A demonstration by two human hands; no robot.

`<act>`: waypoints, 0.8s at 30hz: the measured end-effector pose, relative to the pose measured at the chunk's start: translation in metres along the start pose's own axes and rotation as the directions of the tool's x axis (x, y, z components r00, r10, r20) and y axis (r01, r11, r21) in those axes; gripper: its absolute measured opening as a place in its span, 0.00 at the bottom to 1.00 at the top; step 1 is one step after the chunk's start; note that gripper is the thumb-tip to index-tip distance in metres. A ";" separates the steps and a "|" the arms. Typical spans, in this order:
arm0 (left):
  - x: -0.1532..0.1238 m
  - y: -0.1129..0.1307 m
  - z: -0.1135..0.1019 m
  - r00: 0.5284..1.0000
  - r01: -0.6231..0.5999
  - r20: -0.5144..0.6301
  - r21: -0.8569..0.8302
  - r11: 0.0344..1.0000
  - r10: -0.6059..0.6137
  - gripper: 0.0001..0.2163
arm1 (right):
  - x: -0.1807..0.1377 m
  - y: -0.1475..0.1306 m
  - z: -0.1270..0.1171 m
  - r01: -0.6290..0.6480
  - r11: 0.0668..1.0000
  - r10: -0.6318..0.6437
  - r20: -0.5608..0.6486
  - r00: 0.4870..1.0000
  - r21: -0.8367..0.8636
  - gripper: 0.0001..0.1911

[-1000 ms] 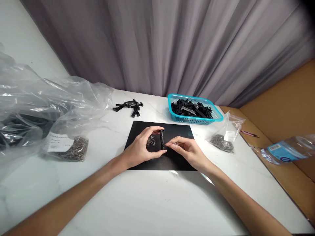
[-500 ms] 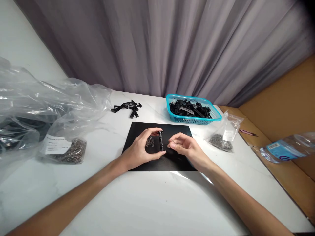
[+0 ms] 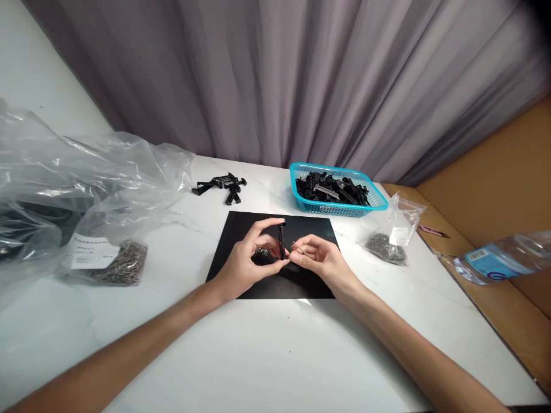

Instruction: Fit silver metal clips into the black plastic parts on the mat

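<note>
Between the thumb and fingers of my left hand (image 3: 243, 258), a slim black plastic part (image 3: 282, 241) is held upright by its two ends. My right hand (image 3: 316, 255) pinches a thin metal pin (image 3: 298, 248), its tip pointing up and left near the part's lower half. The fingertips of both hands nearly meet at the part's lower end; whether they touch I cannot tell. Beneath the hands lies a black mat (image 3: 284, 287). A small heap of metal pieces (image 3: 261, 251) on it shows partly behind my left fingers.
A blue basket (image 3: 336, 210) of black parts stands at the back. Several loose black parts (image 3: 221, 183) lie left of it. Bags of metal pieces rest at left (image 3: 124, 267) and right (image 3: 387, 246). A plastic bottle (image 3: 501, 261) lies on cardboard at far right.
My right hand has moved left, bringing the metal pin close to the black part. My left hand still grips the part, now slightly higher. The view has shifted a little.
</note>
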State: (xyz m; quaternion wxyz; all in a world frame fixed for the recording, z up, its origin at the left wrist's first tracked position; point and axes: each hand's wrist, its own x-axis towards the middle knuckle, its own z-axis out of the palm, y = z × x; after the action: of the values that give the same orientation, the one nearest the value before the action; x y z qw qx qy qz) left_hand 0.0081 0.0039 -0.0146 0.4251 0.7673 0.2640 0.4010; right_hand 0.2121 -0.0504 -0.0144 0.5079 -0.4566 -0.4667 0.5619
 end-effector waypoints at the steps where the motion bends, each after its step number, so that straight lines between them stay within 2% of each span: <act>1: -0.001 -0.001 0.000 1.000 0.006 -0.004 0.002 1.000 -0.006 0.31 | 0.000 0.001 0.001 0.012 1.000 -0.012 -0.010 1.000 -0.018 0.19; 9: -0.001 -0.001 0.001 0.998 0.053 -0.026 -0.019 0.998 -0.054 0.31 | -0.008 0.006 0.006 0.149 0.967 -0.163 -0.051 0.985 -0.207 0.14; 15: 0.003 0.001 0.002 0.991 0.123 -0.032 -0.167 0.978 -0.130 0.29 | -0.010 0.003 0.004 0.205 0.932 -0.226 -0.039 0.973 -0.298 0.11; 19: 0.006 0.004 0.001 0.971 0.233 0.040 -0.343 0.910 -0.234 0.30 | -0.011 0.001 0.002 0.336 0.832 -0.354 0.045 0.934 -0.441 0.11; 24: 0.008 0.011 -0.002 0.933 0.358 0.140 -0.465 0.810 -0.332 0.34 | -0.010 0.001 0.001 0.456 0.781 -0.482 0.053 0.874 -0.427 0.09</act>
State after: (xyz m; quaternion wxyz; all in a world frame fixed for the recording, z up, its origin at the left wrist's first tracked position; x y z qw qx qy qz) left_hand 0.0115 0.0059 -0.0013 0.6752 0.5861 0.2794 0.3499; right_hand 0.2120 -0.0602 -0.0147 0.5329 -0.4422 -0.6614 0.2881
